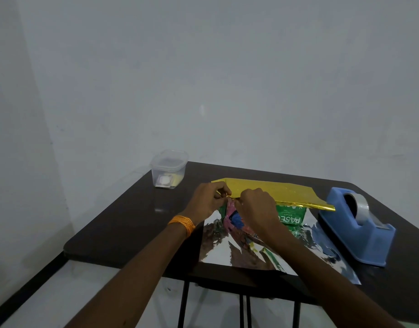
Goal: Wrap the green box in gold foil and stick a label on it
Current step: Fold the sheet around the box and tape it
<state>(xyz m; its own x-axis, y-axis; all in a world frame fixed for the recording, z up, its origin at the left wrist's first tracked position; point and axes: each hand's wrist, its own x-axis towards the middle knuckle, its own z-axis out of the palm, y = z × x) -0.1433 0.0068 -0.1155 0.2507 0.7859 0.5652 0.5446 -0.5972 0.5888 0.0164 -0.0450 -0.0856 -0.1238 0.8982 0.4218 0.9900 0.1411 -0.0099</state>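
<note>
The gold foil point(274, 190) is folded over the top of the green box point(292, 215), whose front face with white lettering shows below the foil's edge. The foil's silver underside point(229, 249) spreads flat on the table toward me and mirrors colours. My left hand point(209, 201), with an orange thread band at the wrist, pinches the foil's folded edge at the box's left end. Right beside it my right hand point(258, 209) grips the same edge with curled fingers and hides the left part of the box.
A blue tape dispenser point(355, 224) with a clear tape roll stands at the right, close to the foil. A clear plastic tub point(168, 168) with small items inside sits at the table's far left corner. The dark table point(123, 223) ends near my arms.
</note>
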